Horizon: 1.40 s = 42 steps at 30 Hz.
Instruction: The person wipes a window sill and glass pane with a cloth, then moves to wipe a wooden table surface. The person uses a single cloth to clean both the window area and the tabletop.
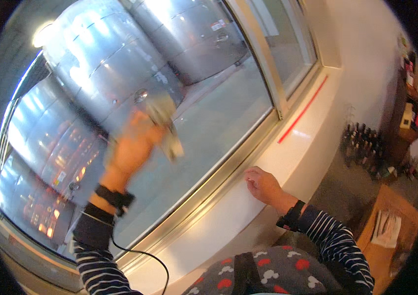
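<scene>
My left hand [137, 145] is shut on a pale cloth [164, 123], blurred, in front of the large window pane [209, 129]. Whether the cloth touches the glass I cannot tell. My right hand [264, 185] rests with curled fingers on the white window sill [227, 206], close to the metal window frame [231, 164]. Nothing shows in its fingers. Farther along the sill lies a thin, straight red strip [303, 110]. Both wrists wear black bands, and a black cable [153, 252] hangs from the left one.
Large stainless steel tanks [109, 62] stand behind the glass. To the right, many dark bottles [364, 142] are grouped near dark shelving [397, 136]. A wooden surface [397, 206] at lower right bears a printed sheet [386, 228].
</scene>
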Each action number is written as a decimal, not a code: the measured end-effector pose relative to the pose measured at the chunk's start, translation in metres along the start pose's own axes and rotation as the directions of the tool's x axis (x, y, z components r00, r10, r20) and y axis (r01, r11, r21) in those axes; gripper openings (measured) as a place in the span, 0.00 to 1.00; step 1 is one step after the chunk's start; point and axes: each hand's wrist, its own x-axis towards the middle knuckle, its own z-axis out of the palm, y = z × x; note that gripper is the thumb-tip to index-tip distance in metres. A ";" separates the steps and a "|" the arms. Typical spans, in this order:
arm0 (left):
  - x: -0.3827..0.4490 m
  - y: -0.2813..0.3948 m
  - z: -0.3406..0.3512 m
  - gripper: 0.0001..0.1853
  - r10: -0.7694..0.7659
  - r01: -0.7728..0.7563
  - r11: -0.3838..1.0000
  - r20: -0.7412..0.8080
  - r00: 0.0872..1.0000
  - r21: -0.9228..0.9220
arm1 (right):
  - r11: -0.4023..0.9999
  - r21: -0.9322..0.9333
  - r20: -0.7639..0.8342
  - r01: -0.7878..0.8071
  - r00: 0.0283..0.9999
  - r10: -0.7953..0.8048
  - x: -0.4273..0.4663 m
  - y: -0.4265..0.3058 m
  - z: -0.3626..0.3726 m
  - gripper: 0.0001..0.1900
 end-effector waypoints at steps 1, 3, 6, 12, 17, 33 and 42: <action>0.028 -0.040 -0.022 0.23 -0.065 0.078 0.980 -0.077 0.995 0.183 | 1.000 -0.010 -0.009 0.003 1.000 -0.004 0.006 0.007 -0.005 0.06; 0.076 -0.141 -0.084 0.29 0.015 0.098 0.916 -0.278 0.960 0.388 | 0.999 -0.038 -0.022 0.012 1.000 -0.013 0.014 0.016 -0.012 0.06; 0.128 -0.277 -0.182 0.26 -0.205 0.350 0.909 -0.487 0.849 0.228 | 0.999 -0.019 -0.007 0.027 1.000 -0.027 0.016 0.019 -0.018 0.05; 0.159 -0.300 -0.189 0.32 -0.070 0.456 0.698 -0.581 0.811 0.553 | 0.997 0.067 -0.011 -0.048 0.999 0.049 0.014 0.019 -0.023 0.03; 0.155 -0.138 -0.087 0.34 0.107 0.056 0.930 -0.413 0.904 0.363 | 0.998 0.062 0.015 -0.033 0.999 0.033 0.016 0.019 -0.022 0.02; 0.077 0.090 0.062 0.16 0.228 -0.203 0.956 0.102 0.968 -0.211 | 0.995 0.094 0.033 0.021 0.999 -0.024 0.011 0.027 -0.026 0.08; 0.253 -0.254 -0.192 0.25 -0.321 0.614 0.764 -0.709 0.628 0.198 | 0.993 0.103 0.041 -0.057 0.998 0.053 0.011 0.026 -0.025 0.09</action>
